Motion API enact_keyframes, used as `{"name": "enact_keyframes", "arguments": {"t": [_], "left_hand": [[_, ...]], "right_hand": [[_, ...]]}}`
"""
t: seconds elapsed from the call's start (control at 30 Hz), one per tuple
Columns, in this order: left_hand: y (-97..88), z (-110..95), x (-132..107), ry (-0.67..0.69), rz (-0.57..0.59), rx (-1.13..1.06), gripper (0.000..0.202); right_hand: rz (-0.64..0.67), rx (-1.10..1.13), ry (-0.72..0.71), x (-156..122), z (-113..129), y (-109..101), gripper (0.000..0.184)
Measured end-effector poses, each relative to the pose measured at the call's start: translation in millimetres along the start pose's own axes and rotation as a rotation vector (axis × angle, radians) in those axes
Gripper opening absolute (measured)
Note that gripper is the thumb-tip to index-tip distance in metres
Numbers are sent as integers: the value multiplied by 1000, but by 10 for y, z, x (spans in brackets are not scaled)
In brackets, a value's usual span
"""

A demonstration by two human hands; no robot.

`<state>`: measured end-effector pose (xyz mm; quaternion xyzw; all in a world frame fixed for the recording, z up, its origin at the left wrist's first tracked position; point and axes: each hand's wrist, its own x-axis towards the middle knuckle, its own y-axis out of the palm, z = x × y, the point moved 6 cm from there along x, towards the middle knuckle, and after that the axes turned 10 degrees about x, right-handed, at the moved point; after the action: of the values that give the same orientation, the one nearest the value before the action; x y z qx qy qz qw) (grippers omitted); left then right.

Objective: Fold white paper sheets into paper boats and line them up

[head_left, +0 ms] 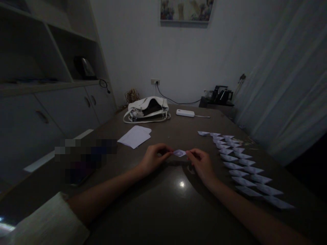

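Between my two hands, just above the table, is a small folded white paper boat (180, 153). My left hand (154, 157) pinches its left tip between thumb and fingers. At the opposite tip, my right hand (201, 162) grips it the same way. To the right, finished paper boats (237, 163) stand in two slanting rows running toward the far side. A loose stack of white paper sheets (135, 136) lies beyond my left hand.
A white handbag (148, 109) sits open at the table's far end, with a white power bank (185, 113) and its strap right of it. A dark, blurred-out device (84, 166) lies at the left. Cabinets (61, 109) line the left wall.
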<state>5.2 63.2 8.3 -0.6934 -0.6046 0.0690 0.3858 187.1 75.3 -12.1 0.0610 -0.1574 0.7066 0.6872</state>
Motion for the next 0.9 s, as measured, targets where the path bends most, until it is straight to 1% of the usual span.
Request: {"name": "enact_keyframes", "arguments": {"t": [0.17,0.33,0.43,0.53,0.7,0.8,0.9], "left_hand": [[-11,0,9,-4,-17,38,16],[-24,30,17,-63,-23,63,18],[-27,52,26,-78,-21,69,19],[-23,73,33,-78,-15,67,19],[11,100,32,-70,19,71,21],[36,106,25,-58,44,74,22],[46,112,23,-44,49,77,22]], "right_hand": [[15,20,5,-7,-5,17,32],[0,35,-18,4,9,14,27],[26,0,-34,-1,20,36,21],[72,-106,-81,-22,64,57,16],[125,-379,-231,-44,188,40,13],[175,-463,-269,-35,210,34,11],[218,-490,-304,-29,214,46,11]]}}
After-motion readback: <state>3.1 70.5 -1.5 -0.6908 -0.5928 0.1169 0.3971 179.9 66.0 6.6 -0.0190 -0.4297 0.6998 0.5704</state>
